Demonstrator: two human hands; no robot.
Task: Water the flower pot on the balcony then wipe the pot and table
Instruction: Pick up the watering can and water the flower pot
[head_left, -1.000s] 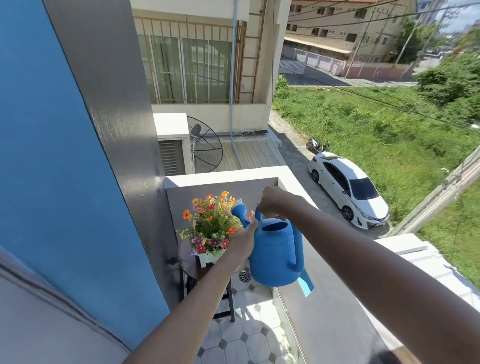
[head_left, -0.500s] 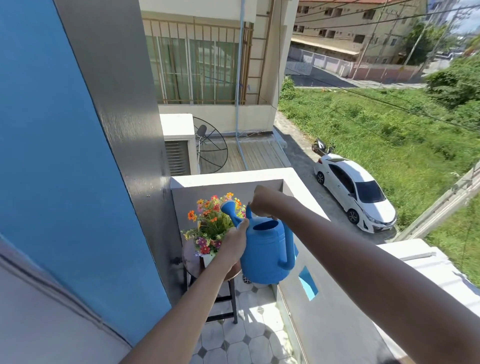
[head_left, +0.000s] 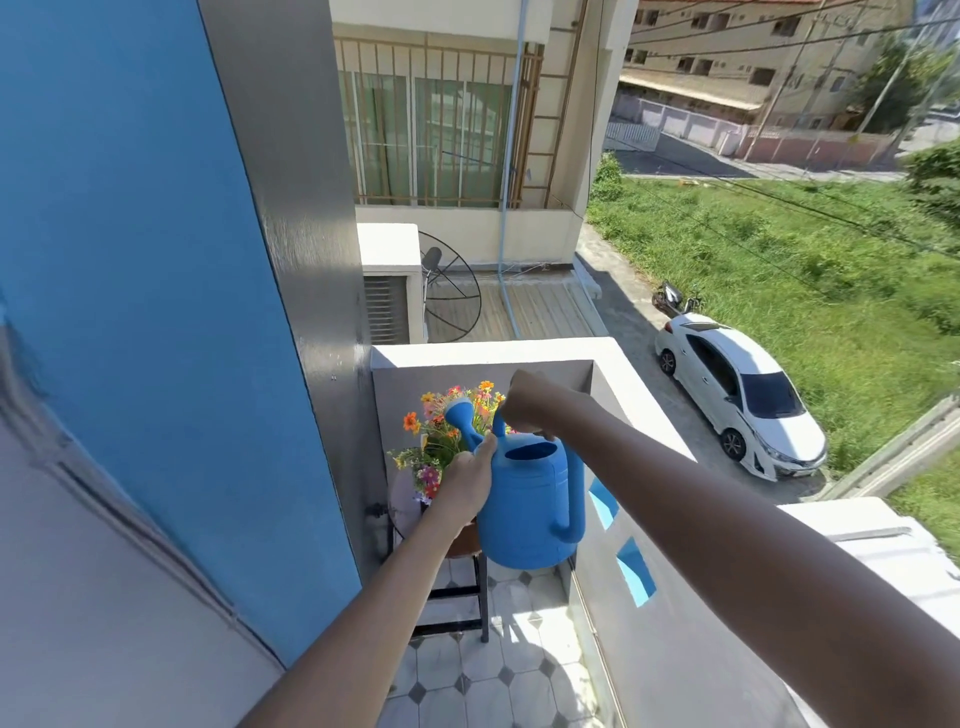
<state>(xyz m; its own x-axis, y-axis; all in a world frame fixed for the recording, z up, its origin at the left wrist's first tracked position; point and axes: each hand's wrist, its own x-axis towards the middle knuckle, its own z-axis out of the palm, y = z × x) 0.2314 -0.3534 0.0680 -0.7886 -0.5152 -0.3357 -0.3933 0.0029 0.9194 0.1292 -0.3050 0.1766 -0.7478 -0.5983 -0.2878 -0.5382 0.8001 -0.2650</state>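
Out on the tiled balcony, a blue watering can (head_left: 530, 506) hangs between both hands. At its twelve o'clock the right hand (head_left: 527, 400) has its fingers (head_left: 545, 432) curled tight around the top handle. At its nine o'clock the left hand (head_left: 467, 483) presses flat on the can's side, fingers together by the base of the spout (head_left: 460, 418). That spout reaches over the flowers (head_left: 441, 441), whose pot is hidden behind the left hand. A small round desk (head_left: 402, 499) carries them, beside the grey wall (head_left: 670, 649).
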